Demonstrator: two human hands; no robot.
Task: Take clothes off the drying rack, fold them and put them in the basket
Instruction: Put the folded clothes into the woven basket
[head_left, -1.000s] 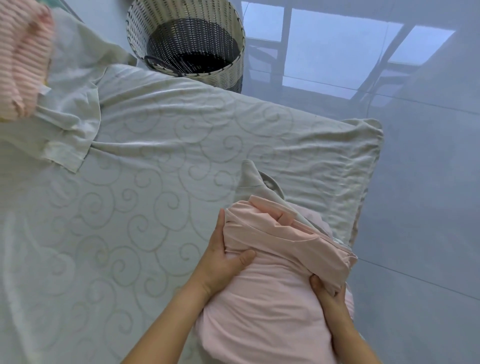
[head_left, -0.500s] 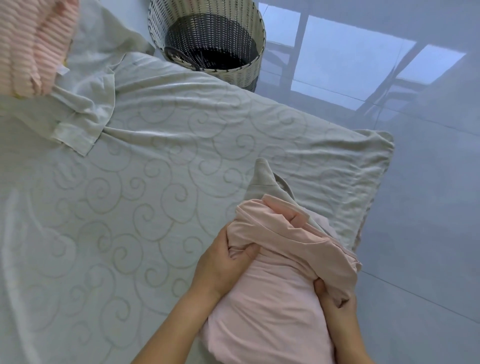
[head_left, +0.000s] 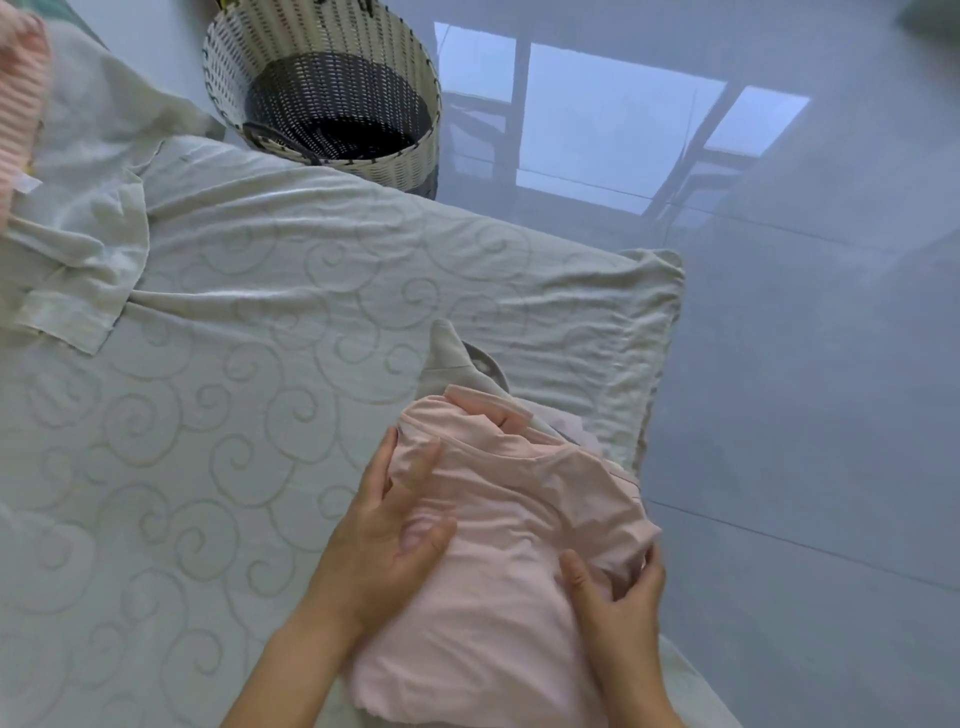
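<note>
Pink top (head_left: 509, 519): I see it bunched at the near corner of the bed cover (head_left: 234, 415), only partly folded, with a thick ridge running across its upper half.
Left hand (head_left: 389, 535): half a second ago it was clamped on the top's left edge; now it has let go and the fingers are spread and loose, lying on the cloth.
Right hand (head_left: 618, 608): it seems to pinch the right end of the ridge between thumb and fingers, though the fold hides the fingertips, so I say that with some doubt.
Grey garment (head_left: 452, 358): pokes out from under the far side of the pink top.
Basket (head_left: 363, 161): on the floor past the far edge of the bed, well apart from the top; I can make out no clothes in it.
What this means: I judge the left hand has released to smooth or re-grip, so folding continues and the carry to the basket is not yet due.
</note>
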